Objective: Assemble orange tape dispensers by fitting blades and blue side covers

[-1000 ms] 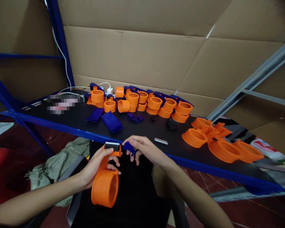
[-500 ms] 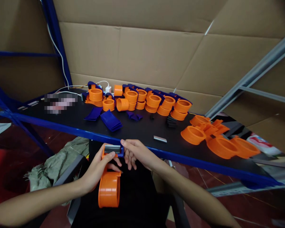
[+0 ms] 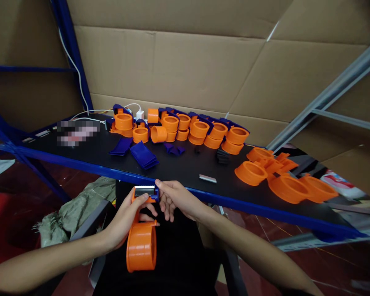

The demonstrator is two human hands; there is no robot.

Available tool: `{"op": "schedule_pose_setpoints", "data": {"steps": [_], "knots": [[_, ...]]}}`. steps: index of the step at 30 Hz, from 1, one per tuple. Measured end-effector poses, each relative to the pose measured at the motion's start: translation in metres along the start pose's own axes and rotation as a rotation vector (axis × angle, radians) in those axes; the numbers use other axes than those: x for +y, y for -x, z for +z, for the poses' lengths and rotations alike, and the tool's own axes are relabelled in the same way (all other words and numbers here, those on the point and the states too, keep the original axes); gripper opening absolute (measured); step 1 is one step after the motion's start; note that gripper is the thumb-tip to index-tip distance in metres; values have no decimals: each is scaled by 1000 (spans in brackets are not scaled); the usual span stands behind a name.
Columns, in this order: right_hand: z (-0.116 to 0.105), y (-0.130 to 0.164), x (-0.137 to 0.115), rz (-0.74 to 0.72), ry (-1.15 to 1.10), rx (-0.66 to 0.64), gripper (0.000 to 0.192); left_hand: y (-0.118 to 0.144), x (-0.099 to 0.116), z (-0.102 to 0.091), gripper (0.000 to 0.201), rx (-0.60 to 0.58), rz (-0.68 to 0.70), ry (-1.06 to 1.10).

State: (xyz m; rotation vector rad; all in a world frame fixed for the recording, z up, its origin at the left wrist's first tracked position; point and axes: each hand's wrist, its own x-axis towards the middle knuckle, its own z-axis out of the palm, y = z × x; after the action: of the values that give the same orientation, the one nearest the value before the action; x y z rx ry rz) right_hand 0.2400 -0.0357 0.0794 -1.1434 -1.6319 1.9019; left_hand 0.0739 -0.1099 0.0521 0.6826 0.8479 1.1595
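An orange tape dispenser [image 3: 141, 248] hangs over my lap, its round hub lowest. My left hand [image 3: 128, 213] is closed around its upper end, thumb pressed on the black pad behind a serrated metal blade [image 3: 144, 188]. A blue part [image 3: 156, 194] sits at the right end of that head. My right hand [image 3: 175, 197] pinches there with thumb and forefinger, the other fingers loosely curled. On the table past my hands lie a loose metal blade strip [image 3: 207, 179], blue flat plates [image 3: 143, 155], small blue pieces [image 3: 172, 149] and black pads [image 3: 223, 156].
Several finished-looking orange and blue dispensers [image 3: 199, 128] stand in a row at the back of the black table [image 3: 179, 170]. Bare orange bodies [image 3: 288, 188] lie at the right. A blue rail [image 3: 89, 166] edges the table front. White cables [image 3: 91, 111] run at the left.
The dispenser's head has tilted slightly, so the blade's teeth now show bright white. Both hands keep their hold, shifted up a little in view.
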Motion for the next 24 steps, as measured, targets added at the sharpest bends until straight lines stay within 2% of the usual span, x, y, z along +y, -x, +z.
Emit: {"op": "schedule_pose_setpoints", "data": {"steps": [4,9,12,16,18,20,24], "knots": [[6,-1,8,-55,40,81,48,2,4,1,29,-7,-96,49],[11,-1,12,-187,120,193,43,1,8,2,25,-2,-102,103],[13,0,13,-313,283,298,35,-2,10,1,22,33,-90,149],[12,8,15,-545,647,435,22,-6,12,-3,22,43,-117,165],[9,13,14,-629,760,415,24,-7,13,-6,21,29,-117,176],[3,18,12,-668,783,334,29,-8,14,-7,20,13,-126,187],[-12,22,6,-642,710,215,30,-8,13,-7,25,-5,-165,148]]}}
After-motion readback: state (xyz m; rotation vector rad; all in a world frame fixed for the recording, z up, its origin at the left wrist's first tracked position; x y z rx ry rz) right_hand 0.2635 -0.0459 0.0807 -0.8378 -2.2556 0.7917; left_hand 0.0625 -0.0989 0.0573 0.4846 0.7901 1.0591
